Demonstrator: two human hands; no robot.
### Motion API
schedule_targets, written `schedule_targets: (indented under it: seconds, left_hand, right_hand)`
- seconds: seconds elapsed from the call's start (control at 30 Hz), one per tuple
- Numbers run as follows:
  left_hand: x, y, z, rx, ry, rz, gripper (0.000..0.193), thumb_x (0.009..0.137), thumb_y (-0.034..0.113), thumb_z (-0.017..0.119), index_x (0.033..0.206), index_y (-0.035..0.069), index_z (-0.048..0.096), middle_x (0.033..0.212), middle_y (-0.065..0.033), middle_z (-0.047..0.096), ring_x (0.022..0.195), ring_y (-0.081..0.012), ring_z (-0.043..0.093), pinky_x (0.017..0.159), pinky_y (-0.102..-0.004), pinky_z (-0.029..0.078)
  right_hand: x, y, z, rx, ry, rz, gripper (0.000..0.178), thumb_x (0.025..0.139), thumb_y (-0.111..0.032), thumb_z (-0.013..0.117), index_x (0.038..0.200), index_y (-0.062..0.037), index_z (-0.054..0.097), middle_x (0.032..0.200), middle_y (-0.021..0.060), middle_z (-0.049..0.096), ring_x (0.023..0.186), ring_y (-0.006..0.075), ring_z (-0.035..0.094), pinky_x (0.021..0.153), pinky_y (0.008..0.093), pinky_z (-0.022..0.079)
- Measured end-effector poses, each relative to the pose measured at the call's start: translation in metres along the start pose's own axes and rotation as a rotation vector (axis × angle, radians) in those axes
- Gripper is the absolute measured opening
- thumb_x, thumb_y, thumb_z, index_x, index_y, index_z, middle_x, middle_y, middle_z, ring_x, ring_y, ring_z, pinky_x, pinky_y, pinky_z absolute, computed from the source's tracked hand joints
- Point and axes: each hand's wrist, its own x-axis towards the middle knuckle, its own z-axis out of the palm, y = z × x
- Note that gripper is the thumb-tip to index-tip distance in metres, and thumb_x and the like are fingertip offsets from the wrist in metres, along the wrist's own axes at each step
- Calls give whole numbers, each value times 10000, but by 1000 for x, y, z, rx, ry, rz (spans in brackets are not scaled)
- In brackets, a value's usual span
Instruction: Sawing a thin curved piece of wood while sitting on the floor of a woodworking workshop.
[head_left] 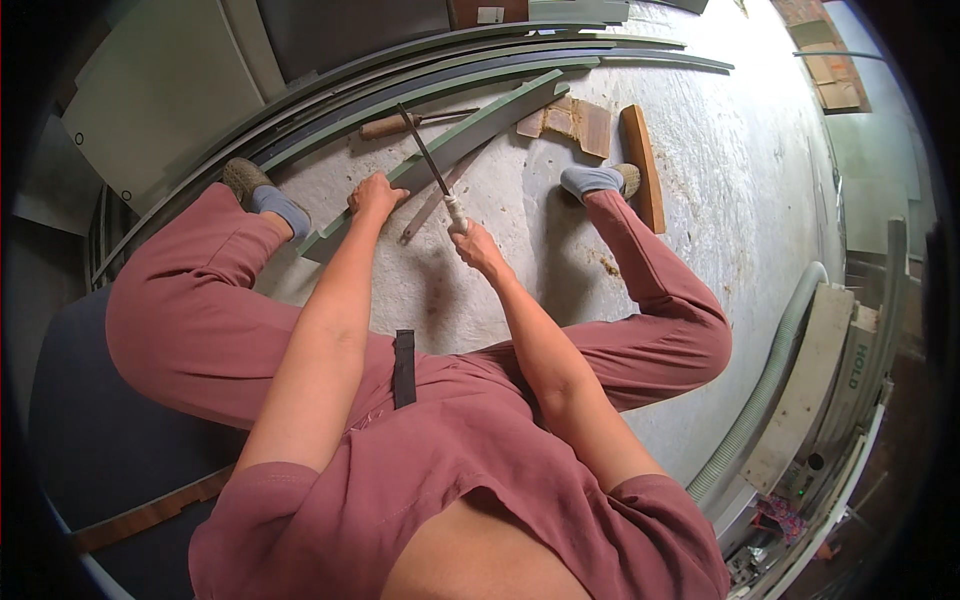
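Green bar (470,138): L hand (374,198); file (425,150): R hand (477,246).

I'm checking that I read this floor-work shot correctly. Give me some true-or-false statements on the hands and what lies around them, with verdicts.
1. The right hand holds a long thin tool by its pale handle. True.
2. The left hand is clear of the green-edged bar. False: it is on the bar.
3. A tool with a brown handle lies on the floor, beyond the bar. True.
4. The orange-brown wooden block lies beside the left foot. False: it lies beside the right foot.
5. A ridged hose is on the person's right. True.
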Motion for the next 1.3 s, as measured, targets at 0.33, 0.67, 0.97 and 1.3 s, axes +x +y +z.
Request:
schedule_targets:
  seconds: [0.33,0.67,0.97,1.3]
  left_hand:
    - [0,-1,-1,20,2,-19,553,647,418,720,1031,49,570,1023,-162,612,982,-310,575,818,-412,457]
    - [0,-1,-1,20,-4,-9,557,642,422,722,1022,42,576,1019,-165,613,972,-315,578,822,-406,457]
    - [5,-2,3,7,-4,-7,525,649,405,727,1013,48,600,1047,-161,607,992,-312,576,820,-424,455]
    - [3,-4,3,23,0,-15,535,651,423,726,1022,62,592,1055,-148,605,998,-302,574,817,-416,456]
  right_hand:
    - [-2,-4,0,-25,-6,-10,219,771,-214,506,893,-33,525,675,142,577,629,254,579,619,368,447]
    - [1,5,5,16,61,-88,94,796,-182,485,784,-90,500,559,-2,453,485,107,433,462,279,374]
    - [7,10,6,-80,128,-125,164,799,-229,496,794,-65,499,568,30,464,513,135,457,491,303,388]
    - [-1,-3,2,-100,46,-24,263,770,-254,512,940,-54,539,826,202,606,806,354,586,723,411,440]
